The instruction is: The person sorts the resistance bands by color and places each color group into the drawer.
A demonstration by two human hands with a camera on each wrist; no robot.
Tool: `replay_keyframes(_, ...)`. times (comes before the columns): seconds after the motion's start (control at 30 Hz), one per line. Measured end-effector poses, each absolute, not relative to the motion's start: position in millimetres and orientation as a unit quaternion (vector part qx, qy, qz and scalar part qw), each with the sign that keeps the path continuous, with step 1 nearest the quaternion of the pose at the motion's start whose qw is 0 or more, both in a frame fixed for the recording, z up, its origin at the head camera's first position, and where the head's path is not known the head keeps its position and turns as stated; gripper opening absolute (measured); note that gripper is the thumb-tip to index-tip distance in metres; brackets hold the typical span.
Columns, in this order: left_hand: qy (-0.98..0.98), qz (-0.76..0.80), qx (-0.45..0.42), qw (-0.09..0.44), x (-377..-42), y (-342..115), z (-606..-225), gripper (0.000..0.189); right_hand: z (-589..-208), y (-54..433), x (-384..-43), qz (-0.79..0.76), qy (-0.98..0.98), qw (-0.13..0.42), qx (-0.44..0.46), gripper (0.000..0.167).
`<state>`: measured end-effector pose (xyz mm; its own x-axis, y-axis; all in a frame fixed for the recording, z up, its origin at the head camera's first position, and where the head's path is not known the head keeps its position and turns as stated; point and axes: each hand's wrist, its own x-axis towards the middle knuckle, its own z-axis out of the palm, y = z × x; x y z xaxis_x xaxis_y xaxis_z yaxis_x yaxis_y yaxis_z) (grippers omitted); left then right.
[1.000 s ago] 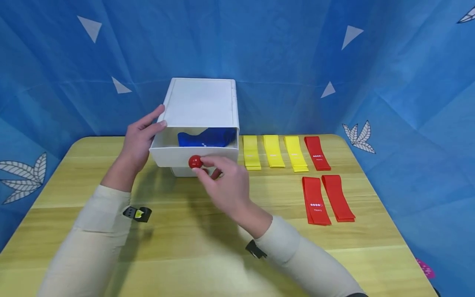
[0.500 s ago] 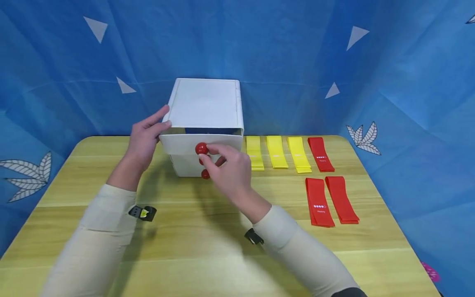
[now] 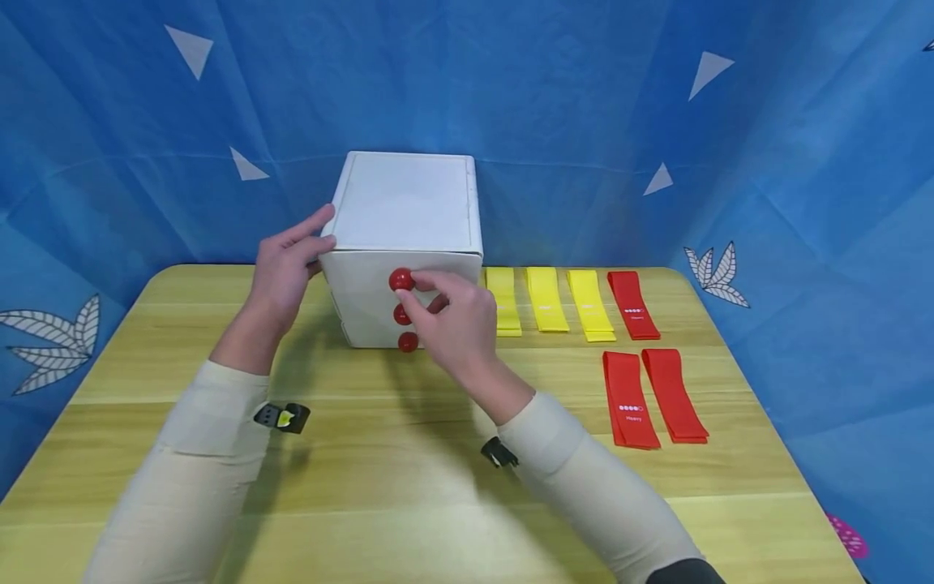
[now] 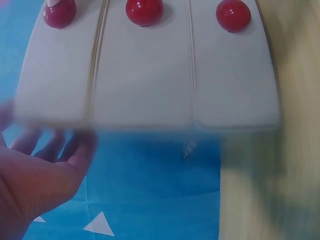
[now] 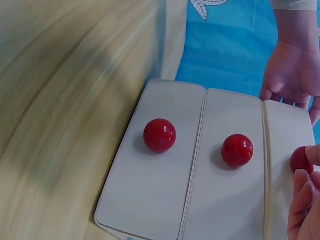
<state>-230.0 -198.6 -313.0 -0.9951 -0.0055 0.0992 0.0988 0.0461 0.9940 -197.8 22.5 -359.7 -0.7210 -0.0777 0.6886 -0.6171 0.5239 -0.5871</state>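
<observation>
A small white drawer cabinet stands at the back of the table, its three drawers flush with the body. Each drawer front bears a round red knob, like the middle knob and the bottom knob. My right hand pinches the top drawer's knob between thumb and fingers. Against the cabinet's upper left side rests my left hand, its fingers extended along the wall and top edge. In the left wrist view those fingertips are partly hidden behind the cabinet's side.
Three folded yellow resistance bands lie in a row right of the cabinet. Three red ones lie further right, one marked "Heavy". A blue patterned cloth hangs behind the wooden table.
The top drawer, which stood open with something blue inside, has slid back into the cabinet with my right hand on its knob. My left hand has stayed at the cabinet's side.
</observation>
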Motion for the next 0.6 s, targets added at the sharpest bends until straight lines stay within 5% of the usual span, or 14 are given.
replay_keyframes(0.6, -0.774, -0.63, -0.055, 0.04, -230.6, -202.8, -316.8, 0.048, -366.4, 20.0, -201.2, 0.479, -0.795, 0.309, 0.209, 0.022)
